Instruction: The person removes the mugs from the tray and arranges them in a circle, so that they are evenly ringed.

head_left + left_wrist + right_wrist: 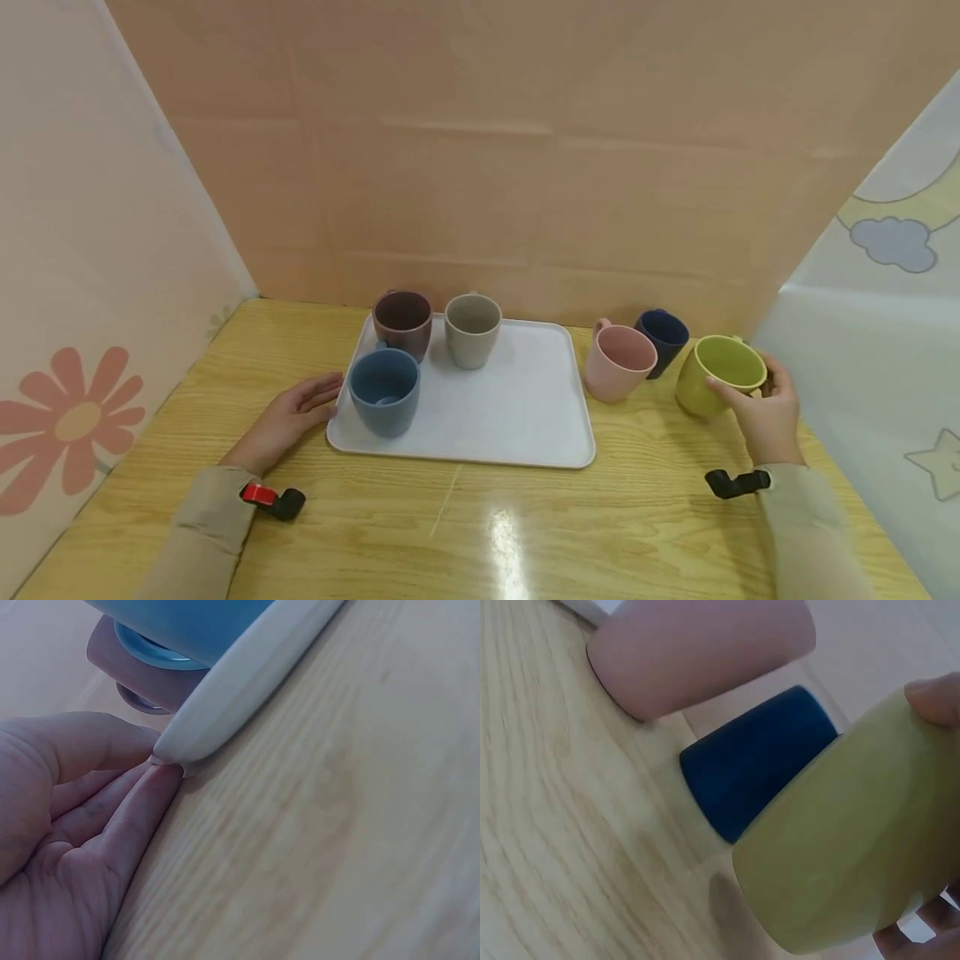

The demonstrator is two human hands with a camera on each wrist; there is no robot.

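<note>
On the right, my right hand (771, 414) grips a yellow-green mug (697, 387), thumb on the near side and fingers around the far side. The mug tilts, and its shadow shows on the table in the right wrist view. Beside it stand a navy mug (663, 337) and a pink mug (613, 371). My left hand (288, 421) pinches the left edge of a white tray (510, 417), thumb at the rim and fingertips under it. The tray bears a blue mug (386, 400), a dark maroon mug (405, 325) and a beige mug (472, 333).
A wooden table (480, 533) lies under everything. Behind it rises an orange-tan backdrop (525, 192). White panels close both sides, a flower-printed one (150, 233) at left and one with a cloud and star (862, 358) at right.
</note>
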